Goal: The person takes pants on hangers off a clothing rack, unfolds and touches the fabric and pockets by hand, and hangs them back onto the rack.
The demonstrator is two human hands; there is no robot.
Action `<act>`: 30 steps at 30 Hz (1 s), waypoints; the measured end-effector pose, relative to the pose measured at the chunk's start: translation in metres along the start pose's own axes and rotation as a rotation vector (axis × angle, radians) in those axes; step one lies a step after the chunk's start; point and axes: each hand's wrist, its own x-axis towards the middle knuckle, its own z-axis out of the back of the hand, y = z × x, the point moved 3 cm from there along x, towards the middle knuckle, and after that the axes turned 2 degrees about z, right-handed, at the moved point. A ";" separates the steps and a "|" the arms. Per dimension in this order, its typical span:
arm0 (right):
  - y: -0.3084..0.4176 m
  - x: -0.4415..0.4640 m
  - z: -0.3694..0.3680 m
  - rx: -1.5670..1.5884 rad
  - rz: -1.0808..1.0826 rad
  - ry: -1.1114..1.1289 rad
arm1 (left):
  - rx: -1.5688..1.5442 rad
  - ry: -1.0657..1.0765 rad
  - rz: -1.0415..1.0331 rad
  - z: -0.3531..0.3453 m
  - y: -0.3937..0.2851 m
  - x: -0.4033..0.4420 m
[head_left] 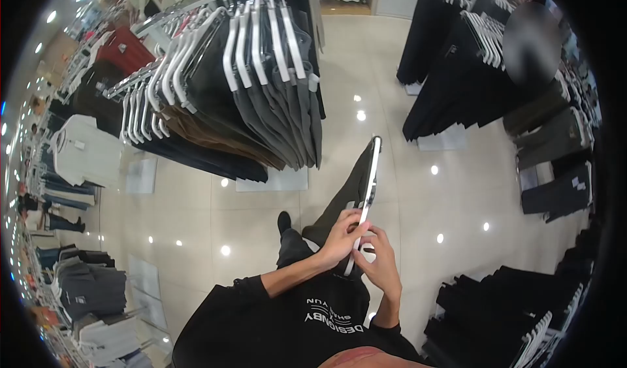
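A pair of dark olive-grey trousers (341,195) hangs from a white hanger (373,169), held in front of my body and slanting away from me. My left hand (342,239) is closed around the hanger and the waistband near their middle. Beside it, my right hand (379,261) has its fingers curled against the near part of the hanger, thumb and forefinger close together. Whether those fingers grip the hanger or the cloth is partly hidden. The trouser legs fall toward the floor on the left.
Ahead on the left stands a rack of grey, brown and dark trousers (277,116) on white hangers. Black trousers (457,100) hang ahead on the right, with more black garments (490,309) at the lower right. Shirts (88,149) line the left. Tiled floor (255,218) runs between.
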 end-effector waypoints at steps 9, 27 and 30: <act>0.038 -0.002 -0.009 -0.045 0.045 0.067 | 0.070 0.008 -0.008 0.014 -0.034 -0.037; 0.183 0.028 -0.124 -0.676 0.243 -0.232 | -0.132 0.191 0.142 0.162 -0.142 -0.113; 0.184 0.039 -0.147 -0.871 0.405 -0.191 | -0.028 0.231 0.126 0.193 -0.149 -0.124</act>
